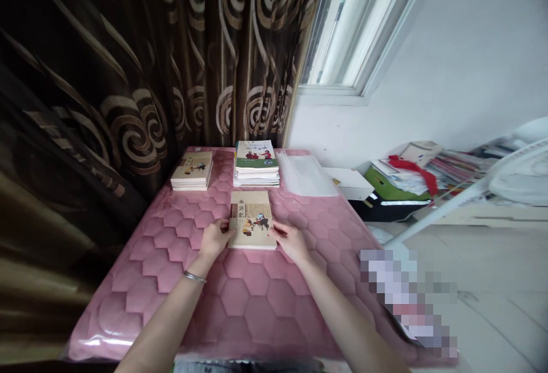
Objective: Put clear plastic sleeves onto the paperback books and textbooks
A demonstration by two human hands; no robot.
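Note:
A cream-covered book with a printed picture lies flat in the middle of a pink quilted table cover. My left hand grips its left edge, fingers curled against the side. My right hand holds its lower right edge, fingers pressed to the cover. A metal bangle sits on my left wrist. Further back stand two stacks: a small stack of cream books at the left and a taller stack topped by a green and white book in the middle.
Clear plastic sheets lie at the table's back right. A dark patterned curtain hangs behind and to the left. A white box, piled papers and books and a white fan stand at the right.

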